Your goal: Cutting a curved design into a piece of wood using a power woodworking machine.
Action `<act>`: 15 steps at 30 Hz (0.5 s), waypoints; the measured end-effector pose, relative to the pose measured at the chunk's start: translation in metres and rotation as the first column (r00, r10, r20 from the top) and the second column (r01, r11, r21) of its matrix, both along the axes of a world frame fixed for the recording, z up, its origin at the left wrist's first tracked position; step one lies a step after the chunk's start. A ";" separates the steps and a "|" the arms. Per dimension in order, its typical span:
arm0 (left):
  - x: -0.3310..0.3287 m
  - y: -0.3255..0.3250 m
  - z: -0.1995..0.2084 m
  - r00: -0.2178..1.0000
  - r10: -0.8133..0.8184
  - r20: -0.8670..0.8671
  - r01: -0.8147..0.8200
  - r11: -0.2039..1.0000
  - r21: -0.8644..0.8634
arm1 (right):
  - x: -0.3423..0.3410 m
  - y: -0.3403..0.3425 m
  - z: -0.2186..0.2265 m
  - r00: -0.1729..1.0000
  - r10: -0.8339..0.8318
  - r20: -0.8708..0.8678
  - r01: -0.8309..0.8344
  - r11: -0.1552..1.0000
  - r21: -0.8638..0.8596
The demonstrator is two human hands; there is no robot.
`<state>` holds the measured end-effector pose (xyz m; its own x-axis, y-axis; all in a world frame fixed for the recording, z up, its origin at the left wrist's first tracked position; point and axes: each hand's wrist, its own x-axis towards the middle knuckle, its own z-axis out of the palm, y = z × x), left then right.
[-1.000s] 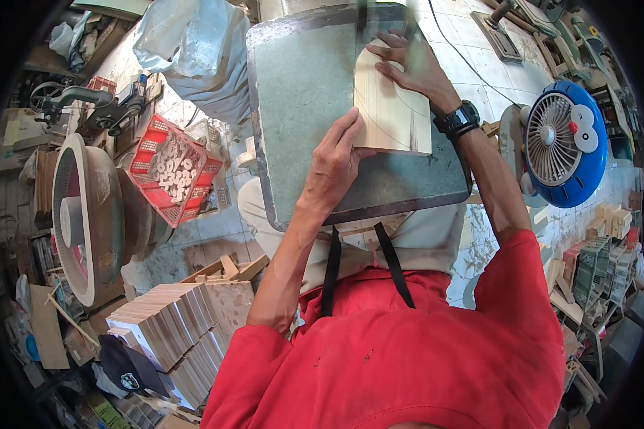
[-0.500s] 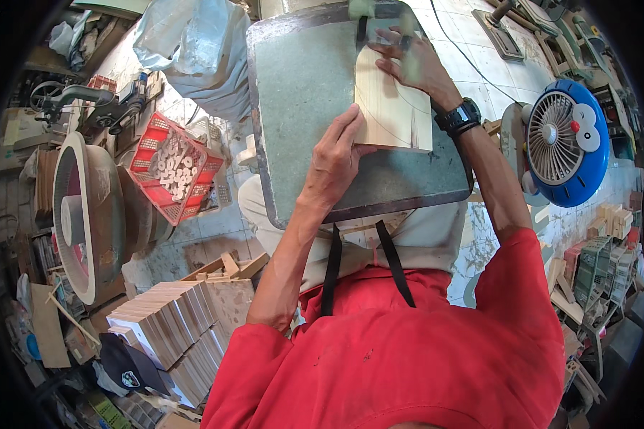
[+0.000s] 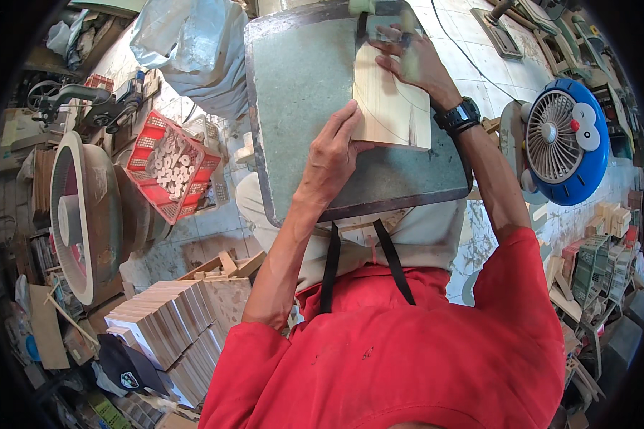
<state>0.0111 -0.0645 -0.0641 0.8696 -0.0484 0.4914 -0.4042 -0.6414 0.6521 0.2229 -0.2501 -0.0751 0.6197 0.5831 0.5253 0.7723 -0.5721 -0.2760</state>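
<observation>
A pale wooden board (image 3: 390, 114) with a curved line drawn on its face lies on a grey-green machine table (image 3: 300, 114) with a dark rim. My left hand (image 3: 333, 154) grips the board's near left edge, the thumb side against that edge. At the far end my right hand (image 3: 411, 61) rests on the board with its fingers spread. A blurred, see-through greenish machine part (image 3: 408, 43) overlaps those fingers, so their tips are hard to make out. Just left of them, a dark upright strip (image 3: 362, 27) stands at the board's far edge.
To the right is a blue fan (image 3: 567, 143). A red crate (image 3: 172, 168) of small pale rings and a large wheel-shaped machine part (image 3: 86, 218) stand left. Stacked wooden boards (image 3: 168, 322) lie lower left, and a plastic bag (image 3: 189, 53) bulges beside the table.
</observation>
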 end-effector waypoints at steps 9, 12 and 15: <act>0.001 0.000 0.001 1.000 -0.008 0.013 0.008 1.000 0.006 | 0.007 -0.001 -0.003 1.000 -0.024 0.002 0.024 0.999 -0.045; 0.002 -0.001 0.001 1.000 -0.008 0.014 0.008 1.000 0.011 | 0.004 -0.001 -0.004 1.000 -0.014 -0.007 0.014 1.000 0.000; 0.002 -0.001 0.001 1.000 -0.001 0.018 0.001 1.000 0.014 | 0.004 0.001 0.000 1.000 -0.026 -0.008 0.026 1.000 -0.008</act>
